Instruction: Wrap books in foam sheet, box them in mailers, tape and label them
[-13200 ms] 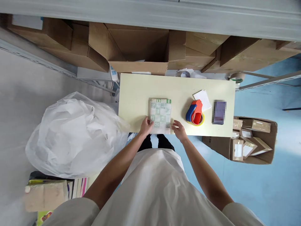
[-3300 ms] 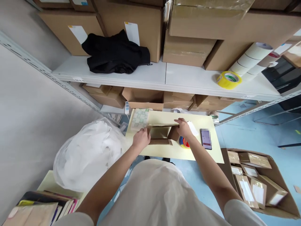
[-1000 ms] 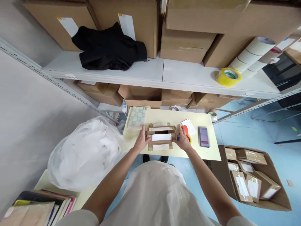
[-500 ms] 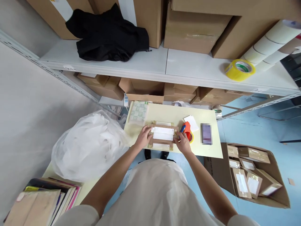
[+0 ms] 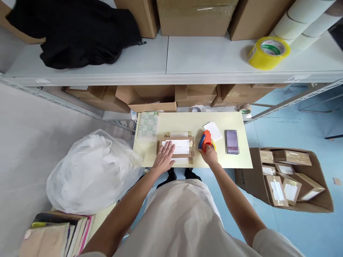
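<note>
My left hand [image 5: 164,157] lies flat, fingers stretched out, on the left part of a small cardboard box [image 5: 192,152] with white labels and clear tape at its right end. Underneath, other taped boxes with labels [image 5: 178,134] stick out at the front and back. My right hand [image 5: 209,154] is closed round the near end of an orange and blue tape dispenser [image 5: 207,137], which rests on the table right of the box. A roll of yellow tape shows at its side; my fingers partly hide the grip. White paper sheets [image 5: 213,130] lie just behind the dispenser.
The cream table [image 5: 184,119] also bears a green-patterned packet [image 5: 148,125] and a blurred purple item [image 5: 232,141]. A carton [image 5: 325,192] of taped boxes stands right, a plastic bag [image 5: 91,171] left. Behind runs a shelf [image 5: 200,53] with yellow tape [image 5: 268,53].
My right hand has left the box and taken hold of the tape dispenser. My left hand has moved from the box's left edge to lie flat on its top. The view has shifted.
</note>
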`<state>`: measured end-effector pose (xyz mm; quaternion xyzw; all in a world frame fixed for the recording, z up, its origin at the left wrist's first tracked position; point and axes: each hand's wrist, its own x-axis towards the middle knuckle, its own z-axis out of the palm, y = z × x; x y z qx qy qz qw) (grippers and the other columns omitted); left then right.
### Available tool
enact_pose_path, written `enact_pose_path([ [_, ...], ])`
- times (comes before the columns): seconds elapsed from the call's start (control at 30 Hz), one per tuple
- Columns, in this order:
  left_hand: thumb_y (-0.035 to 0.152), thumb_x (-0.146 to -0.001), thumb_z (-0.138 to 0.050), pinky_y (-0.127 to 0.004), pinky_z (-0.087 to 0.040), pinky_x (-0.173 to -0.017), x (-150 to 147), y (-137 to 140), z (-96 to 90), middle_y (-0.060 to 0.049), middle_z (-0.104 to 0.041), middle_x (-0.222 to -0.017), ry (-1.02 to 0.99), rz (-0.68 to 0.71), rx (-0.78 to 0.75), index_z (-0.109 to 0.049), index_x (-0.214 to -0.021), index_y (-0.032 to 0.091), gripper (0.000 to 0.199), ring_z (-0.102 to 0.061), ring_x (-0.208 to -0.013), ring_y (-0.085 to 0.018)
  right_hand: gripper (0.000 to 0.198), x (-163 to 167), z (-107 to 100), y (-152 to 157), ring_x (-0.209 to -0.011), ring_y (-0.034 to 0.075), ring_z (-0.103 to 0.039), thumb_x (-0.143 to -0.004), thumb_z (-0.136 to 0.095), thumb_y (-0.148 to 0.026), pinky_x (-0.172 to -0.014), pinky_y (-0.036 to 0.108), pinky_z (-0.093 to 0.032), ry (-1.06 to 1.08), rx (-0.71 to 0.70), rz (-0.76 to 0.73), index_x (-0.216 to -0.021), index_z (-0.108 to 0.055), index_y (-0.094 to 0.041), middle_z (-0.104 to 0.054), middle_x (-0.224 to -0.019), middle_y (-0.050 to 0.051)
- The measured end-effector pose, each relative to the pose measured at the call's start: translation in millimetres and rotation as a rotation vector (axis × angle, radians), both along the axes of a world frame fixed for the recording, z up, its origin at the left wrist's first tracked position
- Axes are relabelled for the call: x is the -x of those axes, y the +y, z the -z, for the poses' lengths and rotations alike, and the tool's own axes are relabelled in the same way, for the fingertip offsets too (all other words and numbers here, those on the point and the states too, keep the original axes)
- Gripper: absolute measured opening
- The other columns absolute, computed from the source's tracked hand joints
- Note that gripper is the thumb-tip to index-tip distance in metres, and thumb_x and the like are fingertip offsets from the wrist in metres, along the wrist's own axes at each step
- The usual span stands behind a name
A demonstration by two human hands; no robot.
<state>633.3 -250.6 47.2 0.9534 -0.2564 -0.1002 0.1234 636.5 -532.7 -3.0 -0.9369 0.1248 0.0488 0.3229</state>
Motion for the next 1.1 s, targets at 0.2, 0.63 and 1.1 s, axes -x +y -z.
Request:
enact_pose_path([
  [0.2,0.024,-0.081,-0.053,-0.051,-0.011,-0.116,2.9,-9.5,-1.2,-0.016,-0.019,-0.156,-0.011,-0.046,-0.058,-0.019,-0.149,0.012,0.077,-0.011,-0.145,-0.031,0.027,-22.4,16.3,16.3,-0.086,0.035,-0.064,-0.073,-0.06,-0.032,-0.074,0.047,-0.046,0.145,0.022,0.034,-0.094,-0.058,-0.015,-0.065,-0.082,0.02],
  [0.63,0.02,-0.083,-0.047,-0.054,-0.004,-0.116,5.2,-10.0,-8.4,-0.017,-0.012,-0.157,-0.001,-0.08,-0.034,-0.017,-0.15,0.013,0.073,-0.007,-0.146,-0.03,0.016,-34.2,-93.4,-47.7,-0.056,0.015,-0.041,-0.071,-0.045,-0.033,-0.052,0.027,-0.034,-0.079,-0.658,0.0,-0.074,-0.052,-0.019,-0.046,-0.06,-0.001],
  [1.1,0.016,-0.077,-0.055,-0.056,-0.005,-0.116,1.1,5.9,-6.8,-0.016,-0.03,-0.153,0.06,-0.017,0.222,-0.033,-0.144,0.015,0.071,-0.014,-0.145,-0.031,0.053,-74.7,-123.6,34.9,-0.045,0.007,-0.027,-0.075,-0.056,-0.065,-0.042,0.023,-0.019,0.228,-0.601,-0.296,-0.052,-0.039,-0.02,-0.03,-0.048,-0.006],
])
